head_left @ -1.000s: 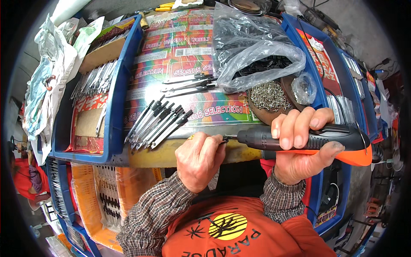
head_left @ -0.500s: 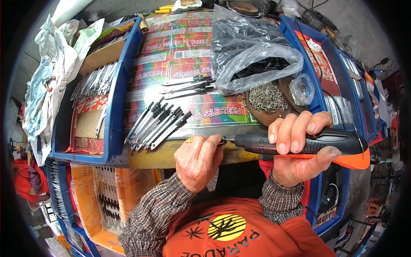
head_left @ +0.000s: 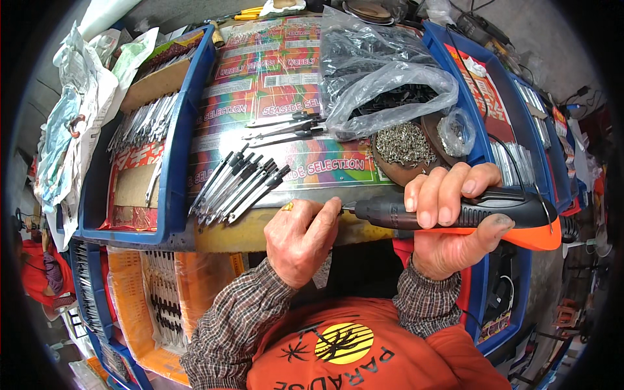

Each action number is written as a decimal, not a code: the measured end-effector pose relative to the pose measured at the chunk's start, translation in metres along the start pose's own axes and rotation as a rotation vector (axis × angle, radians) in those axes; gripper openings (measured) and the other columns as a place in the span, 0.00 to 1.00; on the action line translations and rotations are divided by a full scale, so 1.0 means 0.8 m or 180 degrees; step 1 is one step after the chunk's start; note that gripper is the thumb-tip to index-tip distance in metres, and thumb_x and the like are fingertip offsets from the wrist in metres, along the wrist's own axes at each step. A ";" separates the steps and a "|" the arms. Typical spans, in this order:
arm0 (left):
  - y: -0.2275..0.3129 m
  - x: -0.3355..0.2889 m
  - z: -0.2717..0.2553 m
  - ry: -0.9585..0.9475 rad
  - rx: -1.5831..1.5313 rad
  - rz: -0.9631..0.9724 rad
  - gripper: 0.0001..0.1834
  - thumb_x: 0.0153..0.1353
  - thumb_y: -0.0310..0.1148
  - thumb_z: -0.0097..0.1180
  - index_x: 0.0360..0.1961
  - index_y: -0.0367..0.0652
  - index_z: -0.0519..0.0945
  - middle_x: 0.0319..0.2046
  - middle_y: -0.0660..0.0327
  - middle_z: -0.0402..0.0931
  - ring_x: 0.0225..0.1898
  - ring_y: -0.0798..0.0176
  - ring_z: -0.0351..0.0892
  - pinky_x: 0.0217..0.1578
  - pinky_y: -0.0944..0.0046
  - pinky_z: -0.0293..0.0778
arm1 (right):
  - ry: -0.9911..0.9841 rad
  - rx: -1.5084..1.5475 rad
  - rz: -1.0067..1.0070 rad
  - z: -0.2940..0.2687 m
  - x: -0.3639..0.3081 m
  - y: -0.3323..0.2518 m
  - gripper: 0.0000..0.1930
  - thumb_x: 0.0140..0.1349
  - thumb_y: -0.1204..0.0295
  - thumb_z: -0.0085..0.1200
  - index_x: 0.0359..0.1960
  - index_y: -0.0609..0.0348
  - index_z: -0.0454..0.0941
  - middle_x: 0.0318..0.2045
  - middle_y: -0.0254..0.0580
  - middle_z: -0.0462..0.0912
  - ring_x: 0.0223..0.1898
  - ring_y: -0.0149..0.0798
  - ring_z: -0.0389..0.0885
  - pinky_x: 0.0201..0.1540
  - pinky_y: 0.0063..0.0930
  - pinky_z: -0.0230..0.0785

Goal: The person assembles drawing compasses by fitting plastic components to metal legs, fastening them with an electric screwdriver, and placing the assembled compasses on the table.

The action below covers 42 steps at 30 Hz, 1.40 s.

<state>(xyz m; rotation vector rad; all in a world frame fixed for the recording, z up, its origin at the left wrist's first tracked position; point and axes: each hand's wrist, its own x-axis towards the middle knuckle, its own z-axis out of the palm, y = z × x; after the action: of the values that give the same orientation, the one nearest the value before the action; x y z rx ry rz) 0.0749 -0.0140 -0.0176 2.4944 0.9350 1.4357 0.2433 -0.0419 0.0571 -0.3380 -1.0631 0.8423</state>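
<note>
My right hand (head_left: 448, 252) is wrapped round a black electric screwdriver (head_left: 390, 213) with an orange underside, held level with its tip toward the left. My left hand (head_left: 298, 242) is closed at that tip over the table's front edge. Whatever it pinches is almost wholly hidden by the fingers; only a small dark bit shows. Just beyond the left hand lies a slanted row of slim silver pieces with black ends (head_left: 242, 185). A few similar black-ended pieces (head_left: 286, 130) lie farther back. Small metal screws (head_left: 404, 144) fill a round brown dish (head_left: 398, 174) beyond the screwdriver.
A clear plastic bag (head_left: 357, 55) of black parts lies open at the back. Blue trays (head_left: 174, 175) with silver pieces flank the table on both sides. Below left stands an orange basket (head_left: 130, 305). A cable (head_left: 513, 146) runs by the screwdriver. Another person's red clothing (head_left: 38, 276) shows far left.
The left hand has shifted slightly, its fingertips rising a little at the screwdriver's tip. The right hand and the screwdriver have barely moved.
</note>
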 end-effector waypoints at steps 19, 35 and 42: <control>0.005 0.000 -0.001 -0.0012 0.0137 0.0005 0.16 0.36 0.19 0.60 0.32 0.39 0.78 0.26 0.58 0.72 0.25 0.58 0.74 0.24 0.63 0.70 | -0.0032 0.0063 0.0076 0.001 -0.002 -0.002 0.22 0.53 0.52 0.57 0.35 0.57 0.64 0.19 0.35 0.70 0.21 0.34 0.72 0.29 0.32 0.66; -0.001 -0.004 0.002 0.0010 0.0137 0.0284 0.19 0.40 0.21 0.58 0.38 0.38 0.76 0.30 0.58 0.71 0.25 0.60 0.72 0.24 0.64 0.69 | -0.0041 0.0025 0.0068 -0.001 -0.004 -0.003 0.23 0.53 0.51 0.57 0.34 0.56 0.64 0.19 0.34 0.70 0.20 0.33 0.71 0.29 0.31 0.66; 0.000 -0.005 0.000 -0.0072 0.0283 0.0310 0.21 0.38 0.21 0.57 0.39 0.38 0.76 0.31 0.58 0.71 0.24 0.62 0.71 0.23 0.65 0.69 | 0.0086 -0.0116 -0.0029 -0.003 -0.003 -0.007 0.24 0.54 0.49 0.55 0.34 0.55 0.63 0.19 0.34 0.69 0.20 0.32 0.70 0.29 0.31 0.66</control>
<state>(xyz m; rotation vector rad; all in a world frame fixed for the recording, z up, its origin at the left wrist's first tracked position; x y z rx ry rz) 0.0734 -0.0161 -0.0206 2.6491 0.9042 1.4202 0.2475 -0.0470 0.0574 -0.3741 -1.0553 0.8088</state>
